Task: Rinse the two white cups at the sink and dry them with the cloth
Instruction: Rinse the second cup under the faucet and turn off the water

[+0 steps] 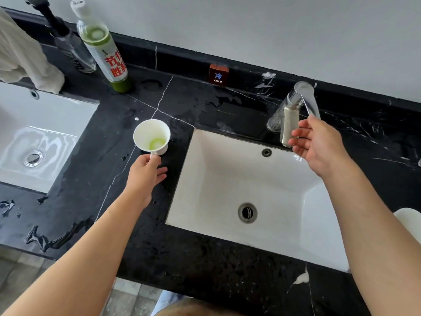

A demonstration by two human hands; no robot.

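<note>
A white cup with a green residue in its bottom stands on the black counter, left of the right-hand sink. My left hand pinches the cup's handle. My right hand is raised at the chrome tap, thumb on the lever's tip and fingers spread in front of the spout. No water runs. A second white cup shows partly at the right edge. A pale cloth hangs at the far left.
A green-liquid bottle and a dark pump dispenser stand at the back left. A small brown COLD sign leans on the backsplash. A second sink lies at the left. The black marble counter is wet in patches.
</note>
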